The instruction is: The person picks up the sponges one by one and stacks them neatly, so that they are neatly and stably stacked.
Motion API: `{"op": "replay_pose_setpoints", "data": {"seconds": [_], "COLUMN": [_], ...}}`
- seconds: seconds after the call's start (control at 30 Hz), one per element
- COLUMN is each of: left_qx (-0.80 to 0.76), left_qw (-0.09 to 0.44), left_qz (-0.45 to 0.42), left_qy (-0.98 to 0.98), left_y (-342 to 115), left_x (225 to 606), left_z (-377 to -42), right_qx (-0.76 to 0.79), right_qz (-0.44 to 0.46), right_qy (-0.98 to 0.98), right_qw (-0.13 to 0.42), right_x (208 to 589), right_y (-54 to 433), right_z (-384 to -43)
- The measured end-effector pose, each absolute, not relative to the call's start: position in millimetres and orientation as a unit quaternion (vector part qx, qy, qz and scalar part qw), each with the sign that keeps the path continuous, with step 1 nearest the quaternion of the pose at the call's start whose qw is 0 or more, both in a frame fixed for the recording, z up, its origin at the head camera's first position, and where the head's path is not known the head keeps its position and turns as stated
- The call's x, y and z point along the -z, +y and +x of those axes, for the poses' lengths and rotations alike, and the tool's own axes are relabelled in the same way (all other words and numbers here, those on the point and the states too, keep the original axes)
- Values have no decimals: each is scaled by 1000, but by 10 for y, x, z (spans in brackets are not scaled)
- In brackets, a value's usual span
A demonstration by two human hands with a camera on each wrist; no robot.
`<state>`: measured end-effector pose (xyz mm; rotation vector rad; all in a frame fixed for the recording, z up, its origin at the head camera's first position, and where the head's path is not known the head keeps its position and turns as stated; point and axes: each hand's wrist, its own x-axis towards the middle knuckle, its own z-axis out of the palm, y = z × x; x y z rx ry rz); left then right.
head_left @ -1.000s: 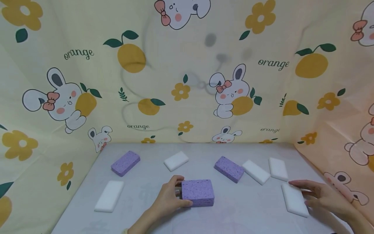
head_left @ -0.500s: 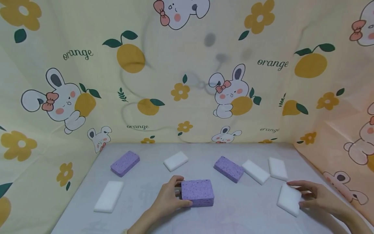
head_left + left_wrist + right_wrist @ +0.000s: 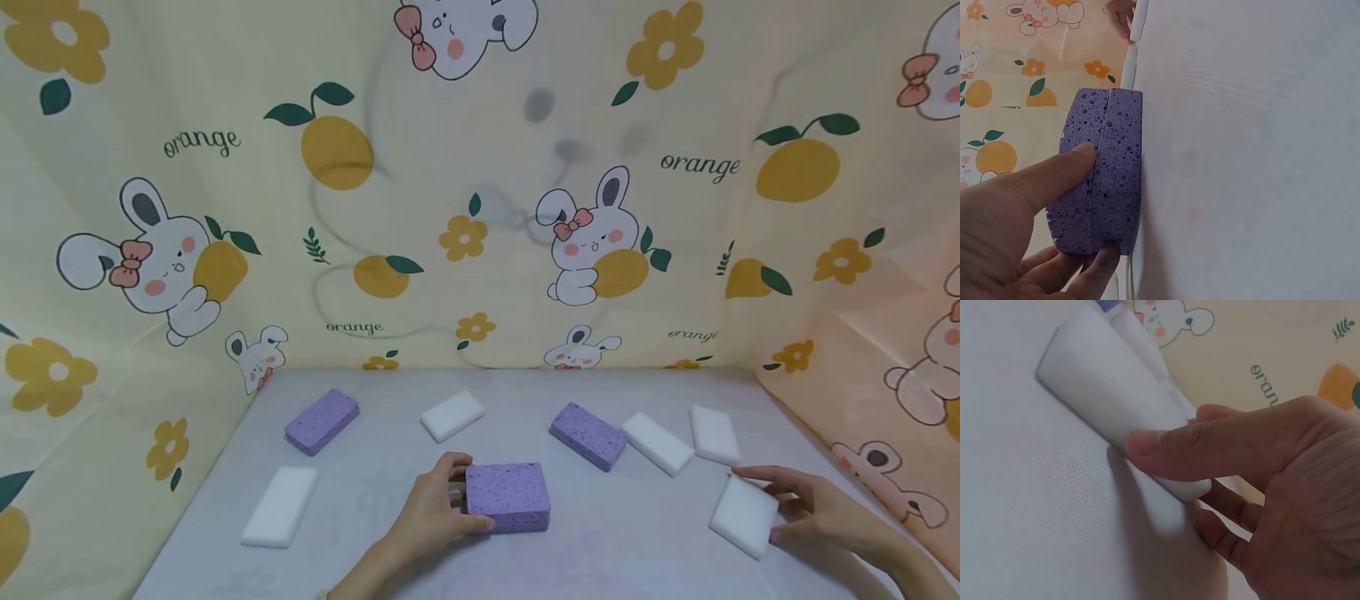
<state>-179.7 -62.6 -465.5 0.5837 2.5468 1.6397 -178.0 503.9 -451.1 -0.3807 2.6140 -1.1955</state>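
Observation:
At the table's middle, my left hand [image 3: 438,504] grips a stack of two purple sponges [image 3: 508,492], thumb on the near side and fingers round the far side. The left wrist view shows the seam between the two purple sponges [image 3: 1116,162], with the thumb lying across it. On the right, a white sponge [image 3: 744,515] is held between thumb and fingers of my right hand [image 3: 821,510]. In the right wrist view this white sponge [image 3: 1097,375] looks tilted over the table; I cannot tell whether its lower edge touches.
Two more white sponges [image 3: 657,442] [image 3: 715,433] lie behind the right hand, beside a purple sponge [image 3: 588,436]. Farther left are another purple sponge [image 3: 322,422] and two white sponges [image 3: 452,415] [image 3: 280,506]. A patterned cloth [image 3: 465,150] walls the table [image 3: 615,550] at back and sides.
The white sponge in my right hand has turned and shifted slightly left, its right end drawn in toward the fingers. My left hand and the purple stack stay in place.

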Motion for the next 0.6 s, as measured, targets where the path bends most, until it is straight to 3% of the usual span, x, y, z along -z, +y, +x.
{"op": "replay_pose_setpoints", "data": {"seconds": [0.6], "left_qx": [-545], "left_qw": [32], "left_qz": [188], "left_qy": [817], "left_y": [-619], "left_x": [4645], "left_z": [-1785], "right_qx": [433], "right_qz": [-169], "right_qy": [876], "right_qw": [129], "right_x": [4543], "right_y": [5080], "right_z": [-1812]}}
